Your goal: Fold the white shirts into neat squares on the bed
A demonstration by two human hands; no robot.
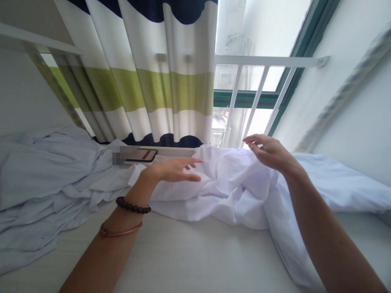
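Crumpled white fabric (pixel 232 191), perhaps bedding or a garment, lies in a heap in front of me. Over its left part is my left hand (pixel 174 169), fingers stretched out and thumb apart, with nothing in it. A dark beaded bracelet (pixel 132 206) and a thin red band (pixel 122 232) circle that wrist. My right hand (pixel 265 150) hovers above the heap's right side, its fingers loosely bent and holding nothing I can see. Whether either hand touches the fabric I cannot tell for certain. Beside the left wrist rests a phone (pixel 142 155).
More rumpled pale fabric (pixel 45 175) spreads on the left over a whitish flat surface (pixel 183 252). A striped curtain (pixel 146 89) hangs behind, next to a window with white bars (pixel 256 95). A wall (pixel 345 69) stands on the right.
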